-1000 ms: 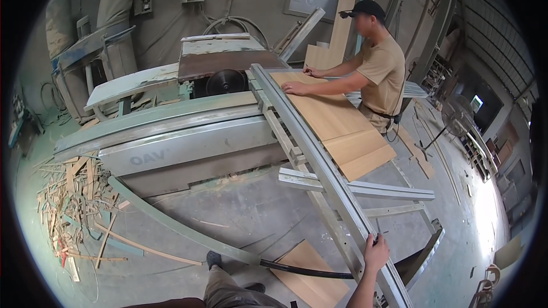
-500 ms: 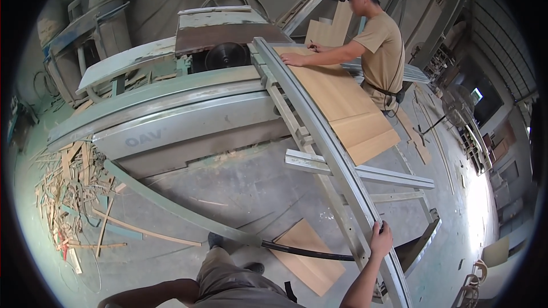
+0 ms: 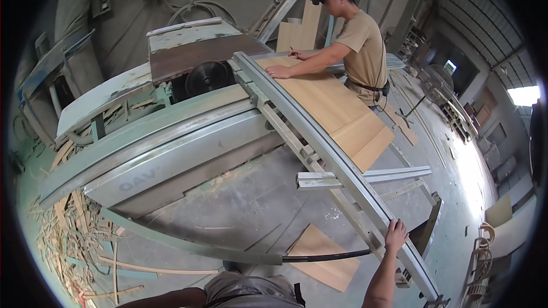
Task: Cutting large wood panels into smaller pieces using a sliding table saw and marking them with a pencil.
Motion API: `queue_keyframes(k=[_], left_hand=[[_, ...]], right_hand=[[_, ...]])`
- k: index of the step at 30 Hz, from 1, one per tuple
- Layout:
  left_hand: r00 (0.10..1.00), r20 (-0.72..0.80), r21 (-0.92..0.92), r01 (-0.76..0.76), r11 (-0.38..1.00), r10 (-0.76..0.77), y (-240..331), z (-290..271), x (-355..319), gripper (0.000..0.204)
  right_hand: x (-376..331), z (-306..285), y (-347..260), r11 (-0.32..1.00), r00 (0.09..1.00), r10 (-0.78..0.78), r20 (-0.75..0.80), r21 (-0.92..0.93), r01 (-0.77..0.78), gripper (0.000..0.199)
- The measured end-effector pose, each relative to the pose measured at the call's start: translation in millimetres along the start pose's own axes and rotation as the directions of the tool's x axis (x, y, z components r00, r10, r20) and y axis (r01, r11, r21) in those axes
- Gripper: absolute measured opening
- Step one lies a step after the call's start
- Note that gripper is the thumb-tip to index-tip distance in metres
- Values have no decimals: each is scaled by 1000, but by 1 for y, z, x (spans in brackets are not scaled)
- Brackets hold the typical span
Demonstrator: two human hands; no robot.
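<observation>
My right hand (image 3: 397,235) is on the long aluminium fence rail (image 3: 319,137) of a sliding table saw, near the rail's close end, its fingers curled over the edge. Only part of my left arm (image 3: 171,299) shows at the lower edge; its hand is out of the picture. A light wood panel (image 3: 325,100) lies along the far side of the rail. Across from me a co-worker (image 3: 362,45) leans over it, one hand flat on the panel and the other holding a thin pen-like thing.
A dark round saw blade or disc (image 3: 206,80) stands beside the brown saw table (image 3: 205,48). Wood offcuts (image 3: 77,239) heap on the floor at left. Near my feet are a loose board (image 3: 325,256) and a curved green arm with a black tube (image 3: 331,257). A standing fan (image 3: 436,82) is at right.
The whole view has shifted, with the saw now further left. My right hand stays on the rail near its close end. The co-worker still leans over the panel.
</observation>
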State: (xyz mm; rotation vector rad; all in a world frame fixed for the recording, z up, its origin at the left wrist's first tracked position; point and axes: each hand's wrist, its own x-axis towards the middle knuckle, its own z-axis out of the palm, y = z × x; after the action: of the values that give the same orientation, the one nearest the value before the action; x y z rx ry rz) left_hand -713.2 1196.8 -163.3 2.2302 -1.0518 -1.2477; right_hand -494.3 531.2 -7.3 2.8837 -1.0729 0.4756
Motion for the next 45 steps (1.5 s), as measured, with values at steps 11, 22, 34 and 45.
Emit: queue_keyframes(k=[11,22,34,45], left_hand=[[908,18,105,-418,902,419,-72,-31,-28,28],[981,-91,-215,-188,958,172,-52,-78,-45,23],[889,201,-472,456,755,-411,-45,-87,-34,45],[938,217,-393,339,855,-272,-28,-108,-30,46]], right_hand=[[-1,7,-11,998,998,37,42,-55,-35,56],[6,-5,-15,993,992,105,76,-56,-101,58],[1,-7,-16,993,994,104,28,-52,-103,55],[2,-8,-15,991,992,124,20,-55,-123,56]])
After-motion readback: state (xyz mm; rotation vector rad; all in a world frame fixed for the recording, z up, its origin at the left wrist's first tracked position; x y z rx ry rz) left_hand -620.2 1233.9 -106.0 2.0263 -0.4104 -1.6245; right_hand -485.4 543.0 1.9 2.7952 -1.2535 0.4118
